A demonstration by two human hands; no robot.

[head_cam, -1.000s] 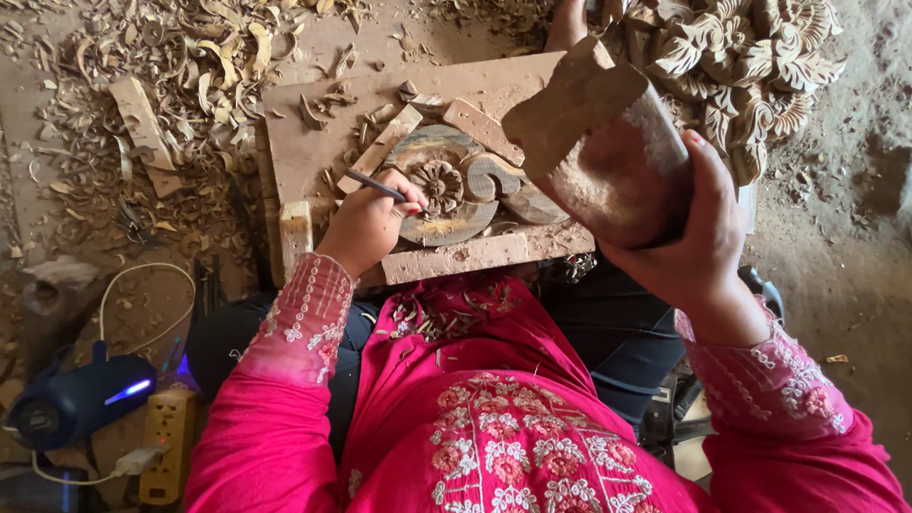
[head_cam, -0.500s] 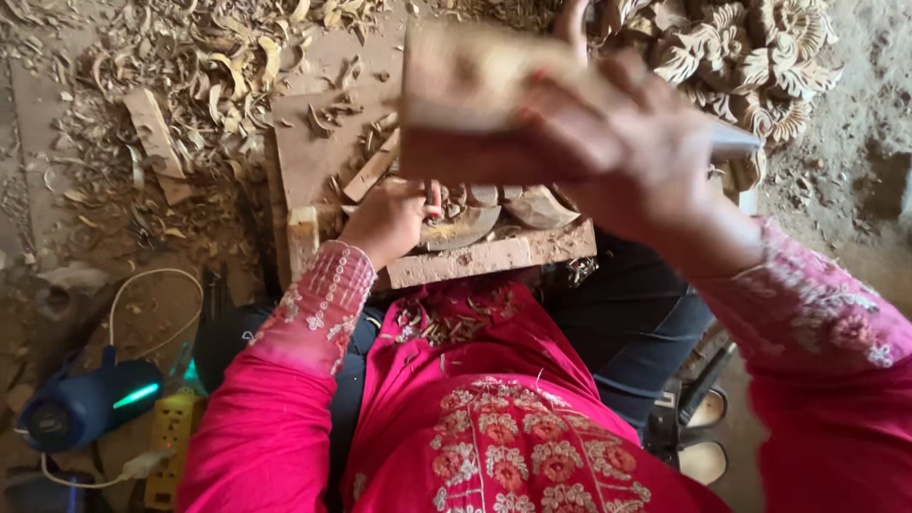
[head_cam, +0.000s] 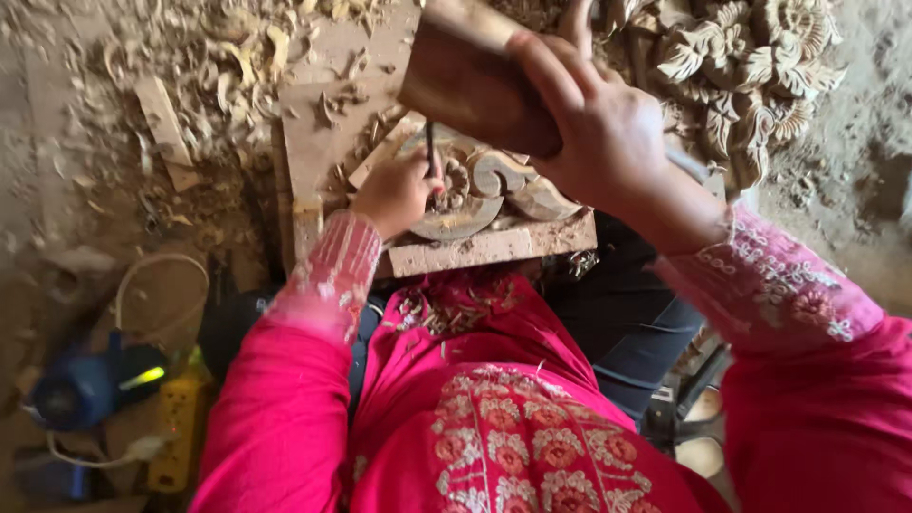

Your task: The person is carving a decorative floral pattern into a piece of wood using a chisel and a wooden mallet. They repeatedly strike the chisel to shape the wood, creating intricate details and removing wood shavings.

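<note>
Wood shavings [head_cam: 218, 66] litter the floor around a half-carved scroll panel [head_cam: 475, 190], where her left hand [head_cam: 394, 195] pinches a chisel [head_cam: 430, 147] and her right hand [head_cam: 598, 133] grips a wooden mallet [head_cam: 470, 85] above, edges seemingly unfinished.

— What's at twelve o'clock?
— The right hand [head_cam: 608, 133] grips a wooden mallet [head_cam: 475, 81] over a chisel [head_cam: 429, 147].
— And the left hand [head_cam: 394, 195]?
— Holding that chisel on the scroll carving [head_cam: 484, 190], centre.
</note>
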